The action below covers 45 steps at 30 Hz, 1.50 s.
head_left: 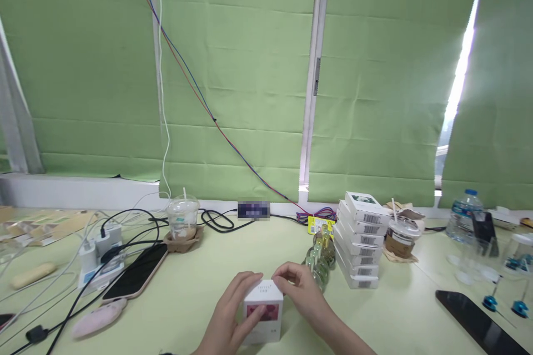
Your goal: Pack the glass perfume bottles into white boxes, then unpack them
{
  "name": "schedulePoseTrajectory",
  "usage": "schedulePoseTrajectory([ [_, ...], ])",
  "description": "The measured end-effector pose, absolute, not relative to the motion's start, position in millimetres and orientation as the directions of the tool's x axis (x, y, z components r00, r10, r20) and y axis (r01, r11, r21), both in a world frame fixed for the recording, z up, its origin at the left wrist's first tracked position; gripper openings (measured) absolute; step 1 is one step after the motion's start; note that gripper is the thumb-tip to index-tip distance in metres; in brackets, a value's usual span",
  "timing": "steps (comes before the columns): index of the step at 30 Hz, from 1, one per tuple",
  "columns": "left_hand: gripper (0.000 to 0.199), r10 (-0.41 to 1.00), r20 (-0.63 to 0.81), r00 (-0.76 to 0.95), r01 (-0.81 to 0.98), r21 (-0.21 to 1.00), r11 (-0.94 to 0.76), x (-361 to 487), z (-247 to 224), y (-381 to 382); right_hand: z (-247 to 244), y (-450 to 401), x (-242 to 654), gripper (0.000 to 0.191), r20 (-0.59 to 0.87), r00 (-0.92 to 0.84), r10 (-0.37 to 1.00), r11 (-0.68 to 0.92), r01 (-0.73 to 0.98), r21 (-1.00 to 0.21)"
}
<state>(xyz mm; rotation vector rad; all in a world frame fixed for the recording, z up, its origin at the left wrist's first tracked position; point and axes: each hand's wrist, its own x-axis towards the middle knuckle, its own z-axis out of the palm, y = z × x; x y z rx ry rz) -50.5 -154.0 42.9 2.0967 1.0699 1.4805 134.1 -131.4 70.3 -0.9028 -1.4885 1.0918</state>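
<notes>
A small white box [262, 330] with a dark pink picture on its front stands upright on the table before me. My left hand [233, 310] is wrapped round its left side, thumb across the picture and fingertips at the top back edge. At the top right corner, my right hand [302, 288] is closed, thumb and forefinger pinched together against the box. Whether those fingertips grip a flap is too small to see. Just beyond my right hand are greenish glass bottles [320, 266], partly hidden behind it.
Right of the bottles rises a stack of white boxes [362, 244] with barcodes. Plastic drink cups stand at the left [183, 219] and right. A phone [137, 272], a charger block [100, 255] and tangled cables lie left. A dark flat slab [478, 321] lies at right.
</notes>
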Motion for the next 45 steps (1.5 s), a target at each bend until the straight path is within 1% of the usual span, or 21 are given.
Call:
schedulePoseTrajectory([
  [4, 0.024, 0.753, 0.630, 0.190, 0.350, 0.674, -0.651, -47.1, 42.5, -155.8, 70.6, -132.6, 133.0, 0.012, 0.289, -0.166, 0.943, 0.292, -0.004, -0.956],
  [8, 0.023, 0.766, 0.619, 0.174, 0.334, 0.695, -0.637, -47.0, 43.5, -155.6, 73.0, -135.4, 131.6, 0.008, 0.289, -0.141, 0.947, 0.291, -0.006, -0.957],
  [10, 0.026, 0.777, 0.603, 0.181, 0.332, 0.706, -0.626, -49.3, 42.4, -153.9, 74.2, -136.8, 131.0, 0.007, 0.292, -0.132, 0.947, 0.294, -0.008, -0.956],
  [14, 0.039, 0.788, 0.552, 0.272, 0.345, 0.709, -0.616, -56.4, 36.7, -148.0, 75.1, -138.0, 130.1, 0.006, 0.305, -0.133, 0.943, 0.308, 0.003, -0.952],
  [16, 0.041, 0.797, 0.532, 0.285, 0.348, 0.718, -0.603, -59.3, 33.0, -144.8, 74.3, -137.6, 130.1, 0.005, 0.310, -0.138, 0.941, 0.315, 0.010, -0.949],
  [19, 0.042, 0.815, 0.516, 0.266, 0.350, 0.735, -0.580, -61.6, 28.5, -140.7, 73.1, -135.7, 131.5, 0.009, 0.322, -0.157, 0.934, 0.328, 0.018, -0.944],
  [22, 0.043, 0.816, 0.517, 0.260, 0.339, 0.742, -0.578, -62.3, 26.4, -138.2, 75.3, -132.6, 136.3, 0.019, 0.344, -0.156, 0.926, 0.353, 0.036, -0.935],
  [27, 0.043, 0.818, 0.526, 0.233, 0.356, 0.736, -0.576, -64.1, 26.2, -135.0, 91.1, -125.2, 155.3, 0.032, 0.394, -0.083, 0.915, 0.399, 0.060, -0.915],
  [32, 0.042, 0.822, 0.554, 0.130, 0.384, 0.736, -0.557, -71.4, 28.2, -122.5, 111.0, -120.4, 179.2, 0.040, 0.427, -0.002, 0.904, 0.427, 0.031, -0.904],
  [37, 0.040, 0.823, 0.563, 0.070, 0.446, 0.721, -0.531, -87.3, 39.4, -107.2, 124.5, -118.3, 195.5, 0.045, 0.439, 0.071, 0.895, 0.439, 0.019, -0.898],
  [39, 0.039, 0.820, 0.570, 0.061, 0.492, 0.697, -0.521, -96.3, 43.5, -100.7, 126.5, -117.1, 199.4, 0.046, 0.432, 0.089, 0.897, 0.433, 0.018, -0.901],
  [42, 0.039, 0.810, 0.584, 0.054, 0.579, 0.643, -0.501, -112.3, 46.0, -88.6, 126.4, -115.5, 203.0, 0.044, 0.436, 0.087, 0.896, 0.436, 0.019, -0.900],
  [45, 0.041, 0.804, 0.595, 0.024, 0.629, 0.616, -0.474, -130.2, 46.5, -74.8, 125.7, -114.9, 204.9, 0.043, 0.438, 0.075, 0.896, 0.437, 0.031, -0.899],
])
